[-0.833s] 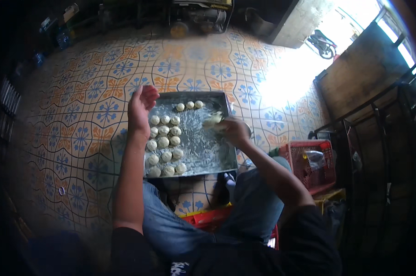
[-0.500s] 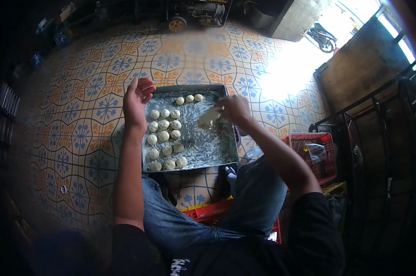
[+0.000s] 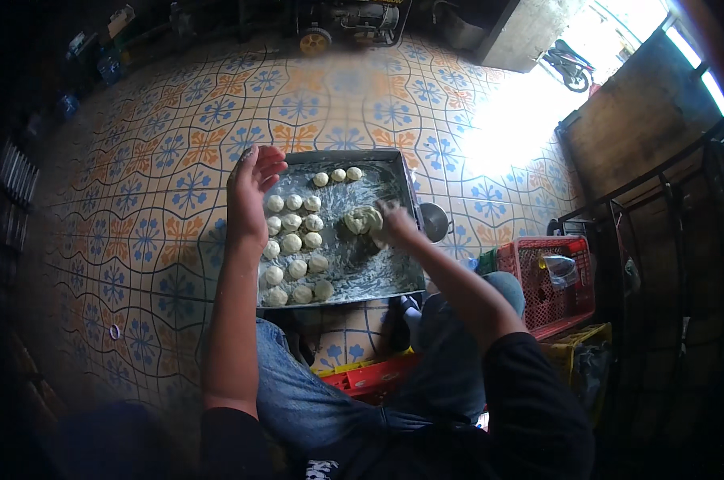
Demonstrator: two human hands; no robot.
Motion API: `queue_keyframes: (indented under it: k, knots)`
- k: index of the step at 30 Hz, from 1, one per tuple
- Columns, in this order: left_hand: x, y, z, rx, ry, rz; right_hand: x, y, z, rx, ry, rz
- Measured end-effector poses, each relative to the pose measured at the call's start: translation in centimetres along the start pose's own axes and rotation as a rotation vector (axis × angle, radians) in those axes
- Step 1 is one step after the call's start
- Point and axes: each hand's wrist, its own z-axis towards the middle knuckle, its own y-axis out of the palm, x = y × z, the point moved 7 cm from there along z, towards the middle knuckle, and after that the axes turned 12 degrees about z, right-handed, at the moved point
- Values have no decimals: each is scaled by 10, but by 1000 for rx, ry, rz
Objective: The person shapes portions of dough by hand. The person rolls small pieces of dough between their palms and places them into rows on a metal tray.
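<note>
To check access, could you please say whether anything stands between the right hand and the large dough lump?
Nothing visible does; the right hand appears to touch the dough lump, and the dough balls lie clear of it.

"What lies in my tray [image 3: 378, 276]?"
"I see dough balls [image 3: 291, 242] left and far, a dough lump [image 3: 362, 221] right."
"Outside it?"
"A pot [image 3: 434, 224] just right; I see a crate [image 3: 544, 302] farther right, nearer."

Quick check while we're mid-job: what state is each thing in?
Tray: dusted white, partly filled
Dough balls: rounded, set in rows
Dough lump: irregular, not rounded
Left hand: open, raised, holding nothing
Right hand: at the dough lump; blurred, grip unclear
Metal pot: uncovered, contents unclear
Red crate: open-topped
</note>
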Motion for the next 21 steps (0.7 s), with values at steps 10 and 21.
queue_keyframes:
  k: [10,21]
  knots:
    - [11,15,-10,-67,61,38,-23,43,27,396,-478,-28]
    - [17,39,-15,-146,86,128,30,8,50,816,-421,449]
